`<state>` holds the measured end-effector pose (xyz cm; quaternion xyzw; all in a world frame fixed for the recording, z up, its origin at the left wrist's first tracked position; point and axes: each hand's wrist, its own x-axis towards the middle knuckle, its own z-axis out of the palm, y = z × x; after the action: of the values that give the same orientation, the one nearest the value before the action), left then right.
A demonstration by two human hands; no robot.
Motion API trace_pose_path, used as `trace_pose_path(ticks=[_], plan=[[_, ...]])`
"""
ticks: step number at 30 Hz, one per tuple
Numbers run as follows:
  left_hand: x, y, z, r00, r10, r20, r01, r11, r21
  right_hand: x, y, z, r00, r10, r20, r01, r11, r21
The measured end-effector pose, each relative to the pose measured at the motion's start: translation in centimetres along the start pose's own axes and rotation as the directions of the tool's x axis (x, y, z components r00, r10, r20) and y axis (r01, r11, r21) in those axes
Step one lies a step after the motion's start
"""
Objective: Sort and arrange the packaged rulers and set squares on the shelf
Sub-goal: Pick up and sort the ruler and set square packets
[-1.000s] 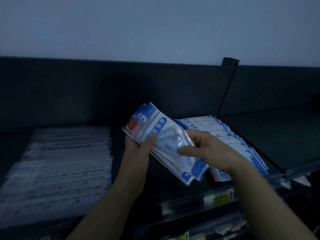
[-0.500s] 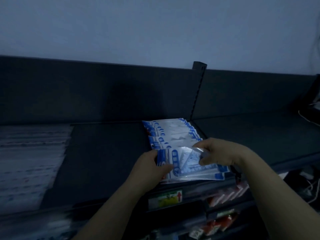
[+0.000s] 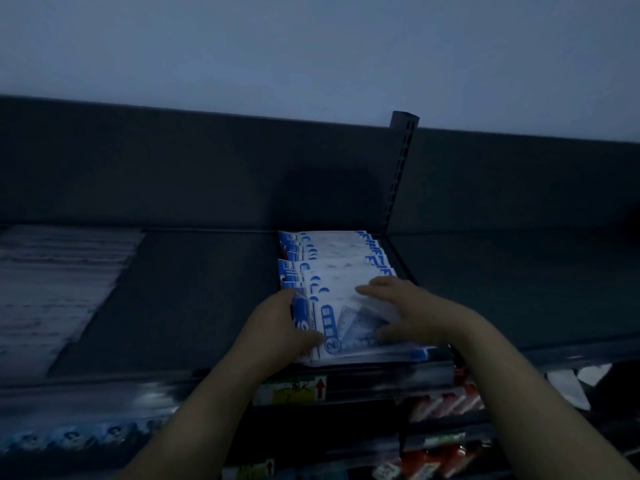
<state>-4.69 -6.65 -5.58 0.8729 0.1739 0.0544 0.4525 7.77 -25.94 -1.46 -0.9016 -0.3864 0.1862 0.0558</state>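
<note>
A front pack (image 3: 349, 329) of set squares was held flat at the front edge of the dark shelf (image 3: 190, 292), just left of the slotted upright (image 3: 401, 174). Its left edge was gripped by the left hand (image 3: 280, 327), the thumb laid across the top and the other fingers hidden beyond the edge. The right hand (image 3: 412, 313) was rested on the pack's right half, fingers spread and nearly straight, nothing clasped. A circled "2" was printed in blue on the pack; the other blue lettering was too blurred to be read. Behind it, touching, a row of like packs (image 3: 332, 261) was overlapped back to the rear panel. Clear ruler packs (image 3: 52, 289) were laid well apart at the left. A red upward arrow was shown on the shelf-edge label (image 3: 298, 391).
</note>
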Motion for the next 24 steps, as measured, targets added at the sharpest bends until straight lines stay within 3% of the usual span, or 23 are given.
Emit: trace_pose_path(ticks=[4,7,9,13,18,21,24], plan=[[-0.9,-0.4,0.5,0.985,0.1,-0.138,-0.05,0.942,0.331,-1.6,1.3,2.2,0.975,0.035,-0.22,0.003,0.986,0.167],[-1.2,-0.9,1.2,0.994,0.111,-0.019,-0.089,0.872,0.481,-2.1,1.7,4.2,0.984,0.045,-0.175,-0.011,0.981,0.193],[-1.2,-1.0,1.2,0.996,0.091,-0.003,-0.081,0.906,0.415,-2.3,1.9,4.3,0.977,0.065,-0.205,0.01,0.939,0.344],[0.3,0.2,0.3,0.989,0.061,-0.137,-0.046,0.993,0.107,-1.5,2.1,2.9,0.895,0.271,-0.355,-0.009,0.806,0.592],[2.4,0.0,1.4,0.997,0.03,0.066,-0.033,0.999,0.041,-0.8,1.8,3.4,0.936,0.272,-0.224,-0.057,0.745,0.665],[3.3,0.0,0.8,0.999,0.03,-0.028,-0.032,0.998,-0.058,0.0,3.0,2.7,0.9,0.351,-0.258,-0.069,0.7,0.711],[5.2,0.6,-0.3,0.993,-0.055,-0.104,0.048,0.996,-0.075,1.8,3.5,1.6,0.877,0.404,-0.26,-0.089,0.669,0.738]])
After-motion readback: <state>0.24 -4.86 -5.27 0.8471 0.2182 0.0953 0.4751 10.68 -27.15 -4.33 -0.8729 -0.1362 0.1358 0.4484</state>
